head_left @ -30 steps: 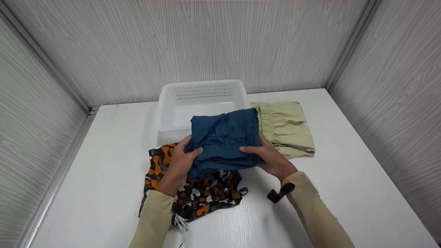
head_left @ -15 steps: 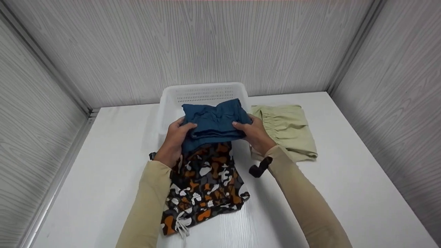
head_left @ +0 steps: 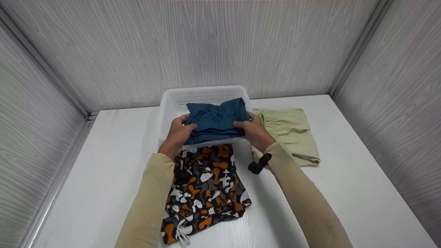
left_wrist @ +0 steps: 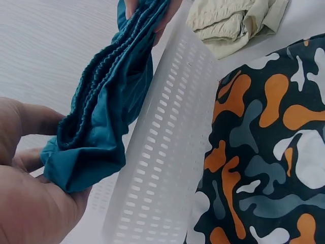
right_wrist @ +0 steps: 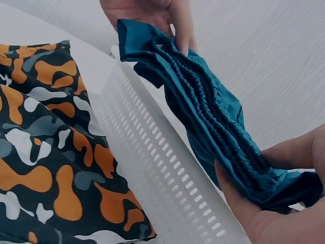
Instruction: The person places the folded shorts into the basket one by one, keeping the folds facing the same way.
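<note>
Folded teal shorts point(head_left: 217, 119) with a gathered elastic waistband are held over the white plastic basket point(head_left: 203, 91), level with its opening. My left hand point(head_left: 177, 134) grips their left edge, thumb on top and fingers underneath. The right hand point(head_left: 256, 132) holds the opposite edge the same way. In the left wrist view the waistband of the teal shorts point(left_wrist: 104, 101) is bunched beside the slotted basket wall point(left_wrist: 157, 127). From the right wrist the same basket wall point(right_wrist: 162, 162) runs just below the cloth. How far the cloth reaches inside is hard to tell.
Camouflage-print shorts point(head_left: 206, 186) in orange, black, grey and white lie in front of the basket, their white drawstring toward me. Folded pale green shorts point(head_left: 291, 134) lie right of the basket on the white table point(head_left: 113, 155). Panel walls point(head_left: 206, 41) enclose the back and sides.
Both hands have carried the teal shorts forward from above the camouflage-print shorts to over the basket. The camouflage-print shorts have become more exposed, and the view has shifted slightly.
</note>
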Tool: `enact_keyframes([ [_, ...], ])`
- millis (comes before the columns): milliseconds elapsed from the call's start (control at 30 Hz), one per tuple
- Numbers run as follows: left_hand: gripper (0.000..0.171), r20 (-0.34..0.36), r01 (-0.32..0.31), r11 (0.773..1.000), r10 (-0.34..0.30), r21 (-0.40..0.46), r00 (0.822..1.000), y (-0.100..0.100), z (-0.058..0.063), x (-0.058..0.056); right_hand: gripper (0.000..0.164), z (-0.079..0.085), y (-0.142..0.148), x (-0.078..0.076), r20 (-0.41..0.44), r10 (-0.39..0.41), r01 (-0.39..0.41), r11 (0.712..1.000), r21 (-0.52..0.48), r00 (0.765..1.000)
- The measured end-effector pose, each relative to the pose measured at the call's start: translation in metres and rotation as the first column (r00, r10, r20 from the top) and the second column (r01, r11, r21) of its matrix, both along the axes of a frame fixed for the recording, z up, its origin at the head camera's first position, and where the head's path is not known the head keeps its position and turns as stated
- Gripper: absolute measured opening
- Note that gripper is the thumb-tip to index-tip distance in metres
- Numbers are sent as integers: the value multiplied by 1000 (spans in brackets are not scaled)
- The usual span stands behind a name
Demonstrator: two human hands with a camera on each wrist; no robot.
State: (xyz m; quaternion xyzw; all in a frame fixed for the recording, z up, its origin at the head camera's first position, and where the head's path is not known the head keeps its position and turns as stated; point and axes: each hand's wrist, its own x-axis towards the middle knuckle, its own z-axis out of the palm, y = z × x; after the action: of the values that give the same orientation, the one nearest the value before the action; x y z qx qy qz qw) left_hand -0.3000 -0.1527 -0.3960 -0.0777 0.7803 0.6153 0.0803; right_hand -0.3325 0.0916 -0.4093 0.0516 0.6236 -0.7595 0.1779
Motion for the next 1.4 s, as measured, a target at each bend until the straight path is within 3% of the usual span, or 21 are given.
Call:
enact_keyframes([
  [200,58,-41,-11,999,9,-47,999,1,-4,1,69,0,-3,2,-11,1,0,996,88,1000],
  [400,45,-174,-53,993,35,-102,984,-1,-15,6,67,-6,-12,4,-58,1,12,974,225,998],
  [533,34,-268,-64,970,-1,-234,964,1,-21,7,64,-12,-17,4,-149,8,42,944,328,989],
  [667,37,-299,-68,938,-39,-340,953,5,-23,7,61,-15,-19,6,-242,24,68,929,365,970],
  [933,40,-306,-49,913,-85,-405,948,7,-25,2,61,-16,-22,6,-318,77,80,888,453,945],
  [1033,40,-297,-41,896,-104,-443,949,6,-29,1,63,-16,-24,5,-331,118,83,842,533,936],
  [1267,40,-219,1,860,-130,-510,967,7,-38,5,69,-23,-27,6,-305,244,80,646,759,921],
  [1400,40,-150,44,827,-154,-560,977,10,-38,9,74,-24,-27,11,-294,268,78,603,794,918],
])
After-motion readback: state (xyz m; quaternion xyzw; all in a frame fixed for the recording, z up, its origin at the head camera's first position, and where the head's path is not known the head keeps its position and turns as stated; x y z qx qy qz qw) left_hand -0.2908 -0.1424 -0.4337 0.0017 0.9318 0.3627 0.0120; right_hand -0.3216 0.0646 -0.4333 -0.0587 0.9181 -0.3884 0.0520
